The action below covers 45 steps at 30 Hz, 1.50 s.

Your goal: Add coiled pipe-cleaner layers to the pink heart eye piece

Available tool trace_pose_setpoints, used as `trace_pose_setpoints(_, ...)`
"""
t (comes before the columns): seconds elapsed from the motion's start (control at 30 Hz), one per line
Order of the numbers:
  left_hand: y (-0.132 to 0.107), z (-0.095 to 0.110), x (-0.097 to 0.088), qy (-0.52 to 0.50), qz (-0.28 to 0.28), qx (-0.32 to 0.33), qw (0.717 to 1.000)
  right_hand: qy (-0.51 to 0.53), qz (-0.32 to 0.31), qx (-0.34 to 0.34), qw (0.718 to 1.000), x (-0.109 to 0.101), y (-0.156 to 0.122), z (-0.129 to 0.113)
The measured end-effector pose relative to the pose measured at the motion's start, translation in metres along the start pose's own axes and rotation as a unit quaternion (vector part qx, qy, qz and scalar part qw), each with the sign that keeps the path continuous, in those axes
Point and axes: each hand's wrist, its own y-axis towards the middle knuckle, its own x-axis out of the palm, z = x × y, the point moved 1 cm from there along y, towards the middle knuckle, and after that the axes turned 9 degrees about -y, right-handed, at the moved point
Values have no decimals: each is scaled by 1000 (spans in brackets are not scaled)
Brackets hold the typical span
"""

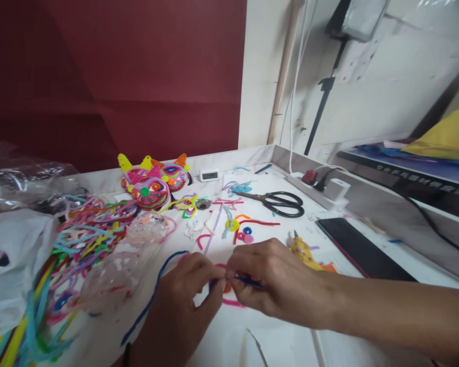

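My left hand (183,293) and my right hand (270,278) meet at the table's near middle, both pinched on a blue pipe cleaner (153,295). Its long tail curves away to the left and down past my left wrist. The fingertips of both hands touch over a white sheet (237,331). Beneath them lies a pink pipe cleaner piece (232,303). A yellow and orange craft piece (304,253) sits just behind my right hand.
A heap of coloured pipe cleaners (80,239) and clear plastic bags fill the left. Finished colourful round masks (153,186) lie at the back. Black scissors (281,203), a small digital clock (209,175), a power strip (321,186) and a dark phone (361,250) lie to the right.
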Motion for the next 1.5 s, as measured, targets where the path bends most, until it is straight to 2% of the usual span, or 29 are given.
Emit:
trace_pose_setpoints(0.13, 0, 3, 3, 6, 3, 33, 999, -5, 2, -4, 1000, -11, -10, -2)
trace_pose_setpoints(0.23, 0, 2, 3, 8, -9, 40, 999, 18, 53, 4, 998, -35, -26, 8)
trace_pose_setpoints(0.27, 1, 2, 2, 10, -10, 37, 999, 11, 83, 25, 996, -46, -36, 14)
trace_pose_setpoints(0.33, 3, -1, -1, 14, 1, 26, 1000, -75, 102, 131, 983, -66, -60, 32)
trace_pose_setpoints(0.37, 4, -2, -2, 17, 1, 19, 1000, -145, 78, 195, 967, -74, -75, 42)
trace_pose_setpoints(0.43, 8, -6, -4, 24, 7, 7, 1000, -202, 54, 268, 940, -85, -107, 60)
trace_pose_setpoints(0.53, 16, -13, -3, 20, 32, -5, 999, -240, -1, 322, 916, -87, -147, 78)
trace_pose_setpoints(0.63, 23, -18, 3, 4, 53, -49, 997, -257, -44, 341, 903, -80, -162, 84)
trace_pose_setpoints(0.7, 27, -20, 8, -19, 72, -86, 993, -271, -59, 336, 900, -77, -153, 87)
trace_pose_setpoints(0.8, 28, -26, 16, -67, 103, -136, 983, -289, -73, 308, 903, -71, -117, 100)
trace_pose_setpoints(0.97, 18, -42, 25, -94, 112, -197, 969, -319, -99, 278, 901, -49, -44, 154)
trace_pose_setpoints(1.07, 12, -49, 26, -114, 94, -234, 961, -318, -128, 265, 901, -33, -17, 184)
trace_pose_setpoints(1.17, 10, -51, 25, -139, 92, -251, 953, -308, -141, 247, 908, -24, -6, 201)
trace_pose_setpoints(1.27, 10, -53, 24, -152, 99, -271, 945, -292, -138, 247, 913, -25, -4, 208)
trace_pose_setpoints(1.37, 11, -57, 24, -184, 102, -302, 930, -273, -110, 271, 916, -35, -9, 207)
trace_pose_setpoints(1.5, 12, -62, 25, -240, 120, -350, 897, -247, -31, 337, 908, -59, -26, 192)
